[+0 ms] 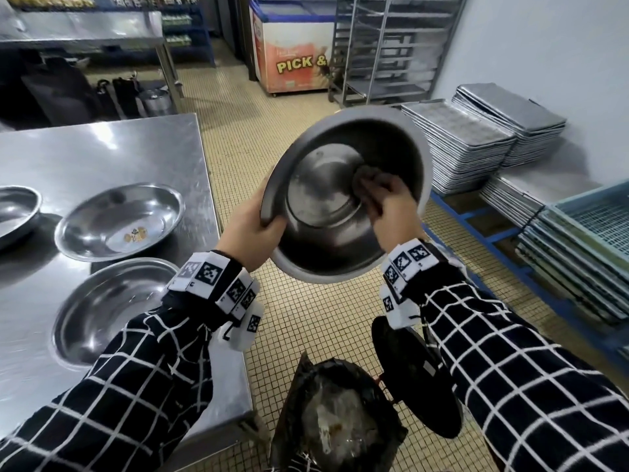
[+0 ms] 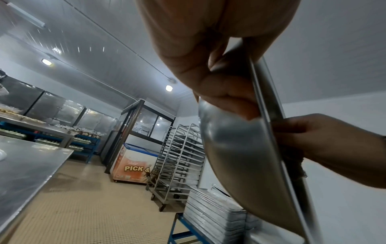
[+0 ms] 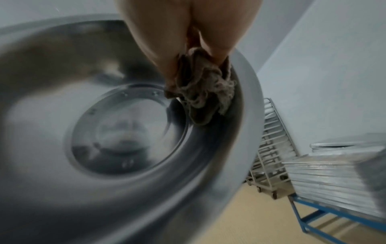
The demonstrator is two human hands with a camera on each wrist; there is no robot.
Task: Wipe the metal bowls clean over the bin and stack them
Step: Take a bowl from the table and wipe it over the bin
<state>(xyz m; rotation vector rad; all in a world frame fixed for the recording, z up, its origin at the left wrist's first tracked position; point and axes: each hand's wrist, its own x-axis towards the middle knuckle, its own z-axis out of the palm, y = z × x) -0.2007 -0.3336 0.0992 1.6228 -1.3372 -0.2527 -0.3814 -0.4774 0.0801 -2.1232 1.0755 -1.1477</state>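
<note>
A large metal bowl [image 1: 326, 199] is tilted toward me in mid-air above the black-lined bin [image 1: 337, 424]. My left hand [image 1: 253, 229] grips its left rim, thumb inside; the left wrist view shows the fingers [image 2: 227, 97] behind the bowl's outer wall [image 2: 240, 156]. My right hand [image 1: 391, 202] holds a crumpled brownish cloth [image 1: 366, 175] against the bowl's inner wall. In the right wrist view the cloth [image 3: 200, 92] hangs from the hand near the rim of the bowl [image 3: 117, 132]. Three more bowls lie on the steel table [image 1: 112, 148]: one with crumbs [image 1: 119, 221], a nearer one [image 1: 109, 308], another at the left edge [image 1: 17, 212].
Stacks of metal baking trays [image 1: 466, 144] on a blue frame and blue mesh crates [image 1: 592, 233] line the right wall. A tray rack [image 1: 384, 46] and a chest freezer [image 1: 292, 52] stand beyond. Tiled floor [image 1: 306, 318] lies between table and trays.
</note>
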